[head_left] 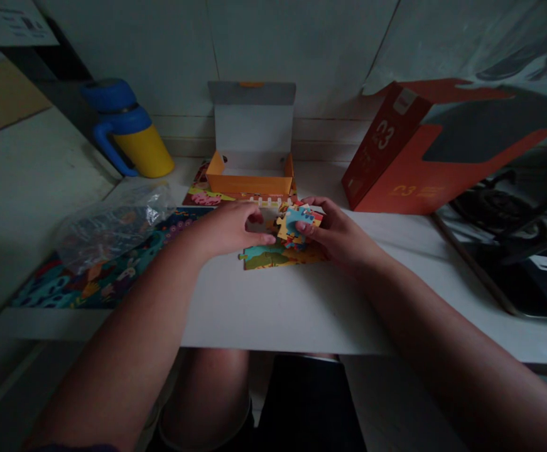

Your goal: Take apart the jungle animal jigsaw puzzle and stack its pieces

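Hands at part-hid. puzzle, R w/ pcs

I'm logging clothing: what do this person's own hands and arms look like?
The left hand and right hand are bare, without gloves; no watch or bracelet shows. The forearms are uncovered. Dark purplish fabric, perhaps a sleeve, edges the left arm at the bottom.

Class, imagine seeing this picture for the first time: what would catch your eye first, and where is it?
Probably the big orange-red box at the right, marked "03", and the blue-and-yellow flask at the back left. Then, near the middle, the colourful puzzle pieces held in the right hand, with the left hand close by, its fingers curved.
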Motion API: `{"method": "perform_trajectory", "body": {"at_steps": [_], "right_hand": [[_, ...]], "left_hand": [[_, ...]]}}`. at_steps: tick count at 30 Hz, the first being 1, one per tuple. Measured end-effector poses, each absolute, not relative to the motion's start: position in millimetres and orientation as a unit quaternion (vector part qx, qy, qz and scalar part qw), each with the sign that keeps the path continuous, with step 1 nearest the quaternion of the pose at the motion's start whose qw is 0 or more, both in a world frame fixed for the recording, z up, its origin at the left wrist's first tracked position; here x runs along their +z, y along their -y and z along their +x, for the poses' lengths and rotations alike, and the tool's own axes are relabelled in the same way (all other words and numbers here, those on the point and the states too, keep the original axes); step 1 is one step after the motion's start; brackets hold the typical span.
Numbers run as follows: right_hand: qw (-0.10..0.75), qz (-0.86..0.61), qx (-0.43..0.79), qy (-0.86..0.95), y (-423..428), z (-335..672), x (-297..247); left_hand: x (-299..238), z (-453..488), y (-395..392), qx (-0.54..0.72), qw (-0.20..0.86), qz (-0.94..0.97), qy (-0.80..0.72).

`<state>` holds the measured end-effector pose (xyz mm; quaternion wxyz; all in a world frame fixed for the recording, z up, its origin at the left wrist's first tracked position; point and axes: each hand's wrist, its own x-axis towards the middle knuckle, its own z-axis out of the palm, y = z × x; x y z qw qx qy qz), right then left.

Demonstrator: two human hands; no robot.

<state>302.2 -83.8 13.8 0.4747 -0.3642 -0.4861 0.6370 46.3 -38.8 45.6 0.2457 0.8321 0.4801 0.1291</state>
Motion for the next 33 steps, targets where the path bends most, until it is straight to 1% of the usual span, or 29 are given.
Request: {"method": "perform_trajectory", "body": {"at_steps": [2,5,9,18,21,26,30,33], "right_hand": [[0.479,-0.367,0.638,0.478,83.9,301.3,14.0],[0.484,-0.374,0.637,0.47,84.3,299.9,15.3],[0.482,-0.378,0.631,0.475,84.0,299.5,15.5],[0.471,-0.38,0.622,0.497,81.1,302.6,7.9],[0.464,-0.385,0.616,0.507,81.1,303.4,7.0],[0.468,-0.395,0.612,0.5,83.1,301.5,9.4],[0.464,-0.399,0.592,0.525,83.1,301.1,9.9],[0.453,-0.397,0.571,0.558,82.4,301.8,8.6]], "left_hand": [[51.4,40.6,42.8,0.06,0.211,0.864,-0.452],[52.9,40.0,48.5,0.014,0.221,0.874,-0.433],[49.5,43.8,51.4,-0.002,0.245,0.859,-0.45],[54.6,48.6,51.1,-0.032,0.232,0.858,-0.457],[54.9,48.5,50.4,-0.021,0.25,0.851,-0.461],[53.7,38.6,42.6,0.032,0.356,0.836,-0.417],[55.8,40.2,41.3,0.085,0.42,0.825,-0.369],[52.3,48.7,43.1,0.117,0.437,0.808,-0.378]]}}
